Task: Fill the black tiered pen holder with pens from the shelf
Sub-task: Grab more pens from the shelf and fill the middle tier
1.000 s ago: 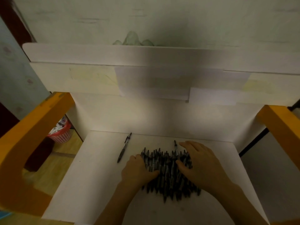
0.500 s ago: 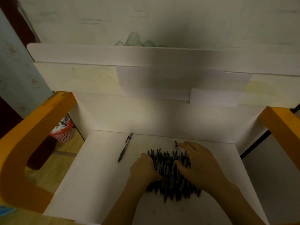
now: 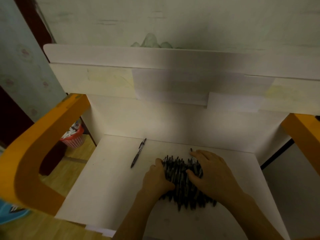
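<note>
I am gathering the pile of black pens [image 3: 180, 181] on the white shelf [image 3: 110, 184], squeezing it from both sides. My left hand [image 3: 156, 177] is curling its fingers against the pile's left edge, thumb pressing in low, while my right hand [image 3: 210, 172] is lying over the right half with fingers spread across the barrels and the thumb digging into the middle. One single pen [image 3: 138, 153] is lying apart to the left, near the back wall. The black tiered pen holder is not in view, so I cannot say how full it is. I am judging the bundle too wide for a firm grasp: lifting now, pens from the unsupported near end could slide out, roll toward the shelf's front edge and drop to the floor.
</note>
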The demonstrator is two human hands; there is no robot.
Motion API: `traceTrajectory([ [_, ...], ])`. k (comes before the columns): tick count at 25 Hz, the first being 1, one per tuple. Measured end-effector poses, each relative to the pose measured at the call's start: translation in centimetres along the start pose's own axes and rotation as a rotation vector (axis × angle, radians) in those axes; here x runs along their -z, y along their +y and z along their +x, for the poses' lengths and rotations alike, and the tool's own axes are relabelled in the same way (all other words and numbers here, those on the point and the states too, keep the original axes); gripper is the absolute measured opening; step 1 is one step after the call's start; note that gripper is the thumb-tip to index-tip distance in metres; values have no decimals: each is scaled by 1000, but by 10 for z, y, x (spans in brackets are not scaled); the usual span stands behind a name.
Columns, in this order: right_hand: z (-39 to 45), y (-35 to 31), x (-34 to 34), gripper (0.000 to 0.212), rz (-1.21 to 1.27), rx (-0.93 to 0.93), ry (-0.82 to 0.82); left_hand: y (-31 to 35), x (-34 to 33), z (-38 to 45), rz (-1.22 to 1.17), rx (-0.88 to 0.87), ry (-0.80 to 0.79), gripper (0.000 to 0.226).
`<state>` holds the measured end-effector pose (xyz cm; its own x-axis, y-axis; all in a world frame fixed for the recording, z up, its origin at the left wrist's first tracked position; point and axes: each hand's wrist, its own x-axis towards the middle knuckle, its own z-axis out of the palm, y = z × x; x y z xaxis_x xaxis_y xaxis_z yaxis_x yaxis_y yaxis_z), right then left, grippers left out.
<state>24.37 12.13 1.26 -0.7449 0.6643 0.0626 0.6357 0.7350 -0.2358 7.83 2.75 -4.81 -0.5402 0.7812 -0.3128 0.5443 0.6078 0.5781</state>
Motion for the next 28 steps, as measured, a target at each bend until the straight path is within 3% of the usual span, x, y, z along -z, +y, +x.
traceTrajectory([
  [14,-3,-8,-3,63,33,-3,-4,-2,-10,0,-157,-71,13,71],
  [23,-6,-6,-4,62,50,-25,-12,-2,-14,-2,-44,-139,39,51],
  [28,-8,-7,-5,62,47,-24,-9,-2,-12,-1,-80,-151,34,58],
])
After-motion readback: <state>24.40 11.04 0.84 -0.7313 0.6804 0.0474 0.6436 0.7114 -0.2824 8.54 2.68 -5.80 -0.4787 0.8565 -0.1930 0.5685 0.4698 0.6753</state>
